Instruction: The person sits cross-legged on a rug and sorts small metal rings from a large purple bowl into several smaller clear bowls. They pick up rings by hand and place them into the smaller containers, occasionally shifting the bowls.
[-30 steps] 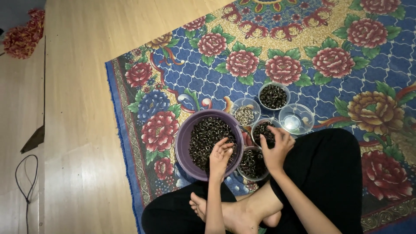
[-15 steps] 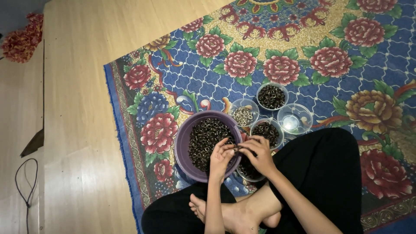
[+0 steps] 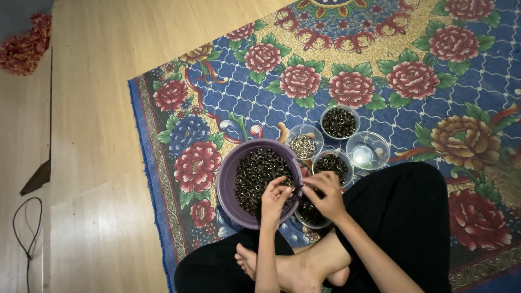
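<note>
Rings: small dark metal rings (image 3: 255,171) heaped in the purple basin (image 3: 227,187) on the flowered rug (image 3: 380,65).
Handling: likely light, hard, a bit slippery (best pinched singly at the rim).
Left hand (image 3: 274,199): fingers curled narrow over the basin's near edge, apparently pinching a ring.
Right hand (image 3: 324,191): fingers bent close beside it, grip unclear.
Around: small bowls (image 3: 339,122), one clear and empty (image 3: 368,151).

We wear loose black trousers (image 3: 412,217), plain and unmarked, that cover both legs to the ankle. Our forearms are bare, with no sleeves showing, and our feet (image 3: 282,268) are bare too. Neither our left hand (image 3: 274,201) nor our right hand (image 3: 325,196) carries a ring or a band.
</note>
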